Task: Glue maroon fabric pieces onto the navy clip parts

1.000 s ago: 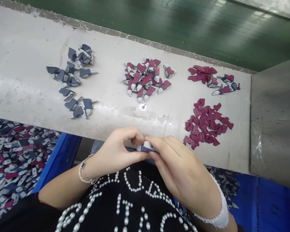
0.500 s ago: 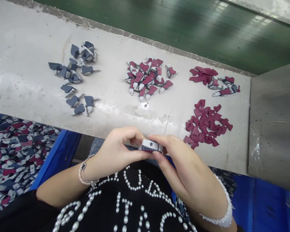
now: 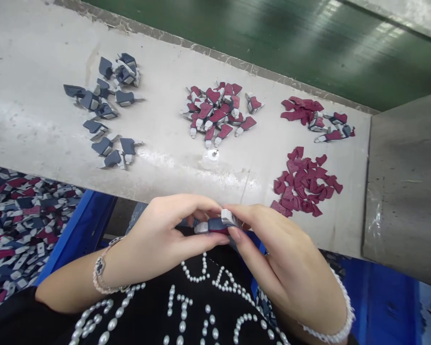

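Observation:
A small grey, blue and maroon part [image 3: 215,224] is held between both hands at the table's near edge. My left hand [image 3: 175,232] grips its left end between thumb and fingers. With thumb and index finger, my right hand [image 3: 264,235] pinches its right end, where a light grey block sticks up. Beyond the hands lie a pile of maroon-topped grey parts [image 3: 219,112] in the middle, blue and grey parts [image 3: 100,108] at the left, and loose maroon pieces [image 3: 303,184] at the right.
More maroon pieces [image 3: 300,109] and several assembled parts [image 3: 332,127] lie at the back right. A small white disc with a pin [image 3: 211,157] is on the table [image 3: 172,129]. A blue bin [image 3: 72,230] full of parts stands lower left. A metal wall [image 3: 405,191] bounds the right side.
The held part has turned, so its grey end block and blue side now show. My left hand has shifted slightly left and the fingers of both hands have moved round the part.

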Demonstrator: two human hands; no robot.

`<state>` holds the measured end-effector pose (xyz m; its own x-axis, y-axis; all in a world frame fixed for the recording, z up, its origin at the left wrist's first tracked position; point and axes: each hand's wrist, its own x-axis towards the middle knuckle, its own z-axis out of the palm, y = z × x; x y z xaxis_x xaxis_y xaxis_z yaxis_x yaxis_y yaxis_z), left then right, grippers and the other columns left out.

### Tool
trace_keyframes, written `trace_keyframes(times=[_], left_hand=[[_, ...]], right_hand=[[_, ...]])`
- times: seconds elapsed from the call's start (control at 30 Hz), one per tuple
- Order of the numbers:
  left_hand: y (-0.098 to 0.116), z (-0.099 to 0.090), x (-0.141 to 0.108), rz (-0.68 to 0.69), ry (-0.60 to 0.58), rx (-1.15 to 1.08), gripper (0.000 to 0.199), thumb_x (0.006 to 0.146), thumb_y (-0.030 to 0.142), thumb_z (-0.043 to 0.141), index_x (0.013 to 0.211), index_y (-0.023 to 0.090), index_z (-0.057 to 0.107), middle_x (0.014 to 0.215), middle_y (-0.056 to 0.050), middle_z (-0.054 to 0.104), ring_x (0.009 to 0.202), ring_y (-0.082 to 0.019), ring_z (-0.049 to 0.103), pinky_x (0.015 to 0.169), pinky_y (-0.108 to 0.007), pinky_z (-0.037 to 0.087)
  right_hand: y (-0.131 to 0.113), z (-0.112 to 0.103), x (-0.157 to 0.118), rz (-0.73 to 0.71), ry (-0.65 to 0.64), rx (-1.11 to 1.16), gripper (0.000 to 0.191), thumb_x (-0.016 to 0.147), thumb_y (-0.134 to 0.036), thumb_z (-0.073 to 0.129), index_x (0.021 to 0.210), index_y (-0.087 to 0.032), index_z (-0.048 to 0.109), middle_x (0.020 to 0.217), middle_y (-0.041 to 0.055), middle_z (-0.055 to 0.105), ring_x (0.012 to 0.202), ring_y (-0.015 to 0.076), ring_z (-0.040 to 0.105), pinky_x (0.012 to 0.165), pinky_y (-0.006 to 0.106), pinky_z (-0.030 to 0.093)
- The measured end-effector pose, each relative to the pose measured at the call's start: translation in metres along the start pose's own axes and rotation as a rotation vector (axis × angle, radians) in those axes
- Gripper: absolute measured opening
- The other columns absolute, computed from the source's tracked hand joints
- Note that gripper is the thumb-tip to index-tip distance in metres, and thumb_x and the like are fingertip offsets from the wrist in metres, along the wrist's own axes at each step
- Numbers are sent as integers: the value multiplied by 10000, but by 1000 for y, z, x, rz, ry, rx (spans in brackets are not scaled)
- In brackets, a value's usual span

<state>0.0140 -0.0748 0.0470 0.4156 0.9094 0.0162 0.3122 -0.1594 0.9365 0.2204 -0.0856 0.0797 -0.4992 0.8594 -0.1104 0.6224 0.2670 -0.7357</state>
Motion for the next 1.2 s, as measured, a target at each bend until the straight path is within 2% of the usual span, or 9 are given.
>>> trace_keyframes(times=[0.17, 0.47, 0.63, 0.9, 1.03, 1.13, 1.2], left_hand=[[3, -1, -1, 7, 24, -15, 257, 769, 205, 823, 988, 192, 691, 823, 36, 737, 663, -63, 631, 631, -144, 536], [3, -1, 0, 116, 34, -12, 179, 775, 173, 814, 938, 176, 740, 839, 4, 770, 713, -100, 716, 655, -165, 579], [4, 0, 1, 84, 31, -4, 173, 785, 160, 802, 942, 199, 742, 852, 13, 773, 736, -113, 725, 680, -188, 594], [6, 2, -3, 82, 25, 33, 119, 793, 145, 795, 877, 166, 713, 808, -1, 761, 723, -109, 709, 670, -198, 573], [4, 3, -4, 73, 34, 64, 109, 817, 190, 779, 899, 178, 708, 795, 3, 756, 688, -110, 698, 628, -208, 558], [5, 2, -4, 75, 17, 48, 149, 821, 195, 775, 957, 200, 714, 824, 15, 762, 713, -109, 709, 648, -199, 562], [6, 0, -3, 86, -8, 41, 164, 832, 186, 761, 986, 213, 712, 833, 23, 763, 722, -107, 711, 660, -196, 563]], right_hand=[[0, -2, -1, -19, -8, 50, 239, 1007, -154, 484, 1224, -195, 575, 1029, 16, 678, 920, 135, 630, 812, 256, 481], [-1, -5, -4, -14, -8, 25, 136, 998, -141, 477, 1087, -174, 575, 907, 7, 640, 813, 137, 592, 725, 269, 460], [-3, -3, -5, 6, -12, 31, 92, 996, -136, 461, 1008, -185, 538, 857, 5, 590, 763, 138, 560, 678, 279, 448], [-5, 3, -6, 28, -26, 54, 125, 1013, -118, 434, 941, -202, 491, 890, 7, 569, 823, 141, 548, 736, 281, 465], [-2, 2, -8, 22, -42, 68, 125, 1025, -128, 431, 1075, -201, 520, 956, 11, 600, 880, 138, 571, 782, 263, 478], [1, -2, -10, -9, -47, 67, 214, 1022, -153, 468, 1224, -212, 504, 1065, 16, 643, 975, 140, 603, 843, 253, 487], [1, -5, -10, -10, -53, 73, 233, 1012, -157, 498, 1235, -223, 509, 1078, 10, 663, 973, 141, 620, 842, 255, 494]])
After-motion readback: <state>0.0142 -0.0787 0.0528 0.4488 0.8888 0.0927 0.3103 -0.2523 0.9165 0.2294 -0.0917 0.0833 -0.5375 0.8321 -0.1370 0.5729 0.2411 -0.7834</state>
